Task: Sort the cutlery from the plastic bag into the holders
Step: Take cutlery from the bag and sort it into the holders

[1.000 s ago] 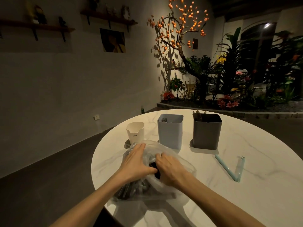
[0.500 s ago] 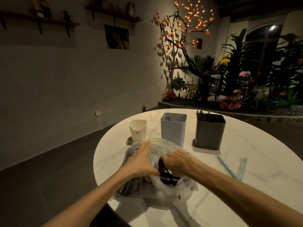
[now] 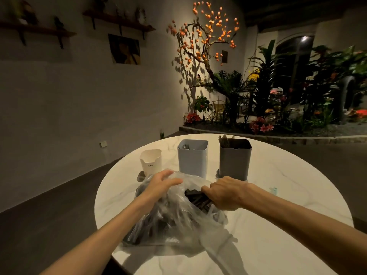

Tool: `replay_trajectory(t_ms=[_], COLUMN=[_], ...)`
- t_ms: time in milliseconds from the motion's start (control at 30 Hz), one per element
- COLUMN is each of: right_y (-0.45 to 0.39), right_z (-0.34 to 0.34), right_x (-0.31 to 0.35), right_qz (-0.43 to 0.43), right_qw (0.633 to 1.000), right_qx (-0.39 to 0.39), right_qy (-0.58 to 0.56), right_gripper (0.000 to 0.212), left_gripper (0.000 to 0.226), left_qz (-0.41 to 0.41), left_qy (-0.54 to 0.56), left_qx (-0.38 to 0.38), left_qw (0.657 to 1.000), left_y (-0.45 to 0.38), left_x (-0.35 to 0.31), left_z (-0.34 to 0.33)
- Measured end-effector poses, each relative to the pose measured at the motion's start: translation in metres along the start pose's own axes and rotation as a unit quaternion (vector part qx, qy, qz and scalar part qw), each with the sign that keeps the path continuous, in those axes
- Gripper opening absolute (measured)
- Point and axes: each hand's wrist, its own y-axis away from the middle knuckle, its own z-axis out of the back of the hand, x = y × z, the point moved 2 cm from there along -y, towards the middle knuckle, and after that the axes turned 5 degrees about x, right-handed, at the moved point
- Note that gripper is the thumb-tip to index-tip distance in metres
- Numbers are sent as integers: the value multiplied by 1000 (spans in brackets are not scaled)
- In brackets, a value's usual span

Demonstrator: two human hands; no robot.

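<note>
Clear, crinkled plastic made up the bag (image 3: pixel 178 215) that lay at the lower centre of the frame on a round white marble-patterned bench (image 3: pixel 288 225), its mouth pulled open toward the right. Dark cutlery (image 3: pixel 196 197) showed through the opening and as a dark bundle along the bag's lower left side. The left hand (image 3: pixel 160 183) rested on the top of the bag, its fingers (image 3: pixel 168 172) loosely spread and only slightly bent over the plastic. The right hand (image 3: pixel 224 193) was at the bag's mouth, its fingers (image 3: pixel 206 189) curled tight round the edge of the plastic just beside the cutlery.

Behind the bag, across the middle of the frame, stood three holders in a row: a small cream cup-shaped holder (image 3: pixel 151 161) at left, a pale blue square holder (image 3: pixel 192 155) in the centre with some cutlery tips just visible inside, and a dark grey square holder (image 3: pixel 235 157) at right with dark utensil ends poking above its rim. A small pale blue clip (image 3: pixel 275 190) peeked out above the right forearm at the right of the frame.
</note>
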Motion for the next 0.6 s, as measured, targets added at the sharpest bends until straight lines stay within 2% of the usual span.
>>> replay_trajectory(t_ms=[167, 267, 433, 600], right_y=[22, 31, 36, 44], right_z=[-12, -17, -23, -16], right_x=[-23, -32, -43, -57], right_qz=[-12, -19, -32, -47], right_qw=[1000, 998, 988, 970], right_qx=[-5, -2, 23, 21], right_qy=[-28, -67, -151, -236], right_gripper=[29, 27, 26, 28], left_gripper=[54, 67, 76, 87], left_qz=[-24, -48, -96, -88], left_qy=[-21, -42, 5, -62], left_qx=[-33, -30, 19, 35], left_qw=[999, 997, 995, 994], left_y=[-2, -4, -7, -8], left_x=[-12, -19, -32, -45], left_z=[-14, -25, -47, -50])
